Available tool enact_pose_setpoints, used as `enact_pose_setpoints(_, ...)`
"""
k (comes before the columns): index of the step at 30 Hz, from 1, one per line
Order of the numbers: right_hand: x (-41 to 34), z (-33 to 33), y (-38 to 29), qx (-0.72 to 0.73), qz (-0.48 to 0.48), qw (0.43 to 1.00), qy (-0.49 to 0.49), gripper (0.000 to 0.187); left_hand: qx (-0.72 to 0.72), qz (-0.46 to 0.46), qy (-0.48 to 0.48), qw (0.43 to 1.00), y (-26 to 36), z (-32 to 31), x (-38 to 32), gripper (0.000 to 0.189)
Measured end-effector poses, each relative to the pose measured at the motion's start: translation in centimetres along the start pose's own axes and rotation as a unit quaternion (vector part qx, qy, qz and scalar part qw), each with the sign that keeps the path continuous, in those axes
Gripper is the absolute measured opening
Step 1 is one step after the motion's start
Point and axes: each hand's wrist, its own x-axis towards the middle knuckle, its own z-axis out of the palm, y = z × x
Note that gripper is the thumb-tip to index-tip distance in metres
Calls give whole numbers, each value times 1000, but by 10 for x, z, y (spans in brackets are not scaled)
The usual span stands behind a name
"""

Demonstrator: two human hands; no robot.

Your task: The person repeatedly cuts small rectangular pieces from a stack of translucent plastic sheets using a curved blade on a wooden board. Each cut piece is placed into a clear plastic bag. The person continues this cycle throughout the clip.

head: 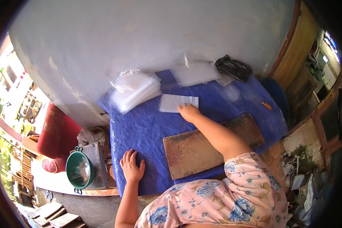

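Note:
My right hand (189, 112) reaches across the table and rests on the right end of a small stack of clear plastic bags (169, 103). Whether its fingers pinch any of the bags is hard to see. Flat on the blue tarpaulin (142, 134), near its left edge, lies my left hand (132, 166), fingers apart and holding nothing. Beneath my right forearm is a worn brown board (192, 154), set at a slant along the near side. A larger pile of clear plastic bags (136, 89) sits at the back left, beyond the small stack.
More clear plastic bags (195, 74) and a crumpled black plastic bag (233, 68) lie against the wall (159, 34). A yellow lighter (266, 105) is at the right. Left of the table are a green colander (69, 168) and a red upholstered seat (52, 131).

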Motion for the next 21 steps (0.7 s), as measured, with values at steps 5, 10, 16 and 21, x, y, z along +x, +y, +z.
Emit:
enact_pose_setpoints(5, -35, -55, -5, 173, -23, 983, 60, 23, -107, -25, 46, 993, 17, -7, 3, 49)
enact_pose_setpoints(10, -141, -109, -29, 344, -157, 922, 85, 16, -428, -78, -36, 900, 127, 9, 21, 100)
enact_pose_setpoints(16, -227, -135, -29, 528, -123, 840, -15, 34, -807, -234, -104, 533, 229, 34, 46, 43)
enact_pose_setpoints(21, -281, -138, 15, 657, -66, 746, -90, 47, -790, -315, -119, 513, 258, 49, 47, 50)
